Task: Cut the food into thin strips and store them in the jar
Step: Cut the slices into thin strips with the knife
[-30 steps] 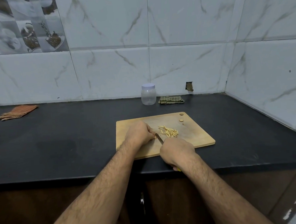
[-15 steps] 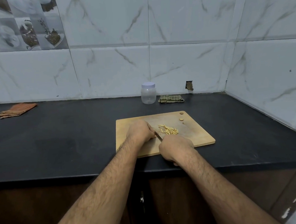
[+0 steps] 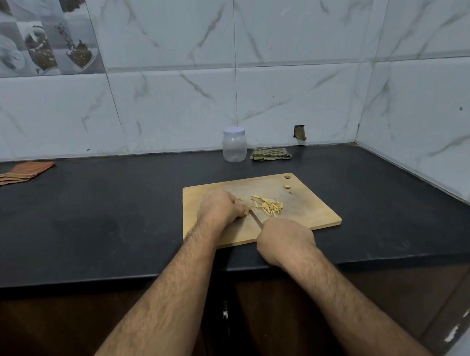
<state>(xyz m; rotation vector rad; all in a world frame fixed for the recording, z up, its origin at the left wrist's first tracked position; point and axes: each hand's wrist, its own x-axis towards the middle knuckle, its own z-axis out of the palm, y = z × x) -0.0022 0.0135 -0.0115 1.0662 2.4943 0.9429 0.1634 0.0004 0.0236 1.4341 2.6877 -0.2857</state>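
A wooden cutting board (image 3: 307, 214) lies on the black counter. On it sits a small heap of thin yellowish strips (image 3: 268, 205). My left hand (image 3: 220, 207) is curled on the board left of the heap, pinching a small piece of the food that is mostly hidden under the fingers. My right hand (image 3: 285, 239) grips a knife (image 3: 256, 219); its blade points up-left, tip at my left fingertips. A clear plastic jar (image 3: 234, 145) with a white lid stands shut at the back wall. A small offcut (image 3: 287, 186) lies near the board's far right corner.
A folded green checked cloth (image 3: 270, 153) lies right of the jar. An orange striped cloth (image 3: 21, 172) lies at the far left of the counter (image 3: 107, 218). Tiled walls close the back and right side. The counter's front edge runs under my forearms.
The knife hand has shifted slightly back toward me, and the blade shows more between the hands. The left hand stays on the food piece. The strip heap is unchanged.
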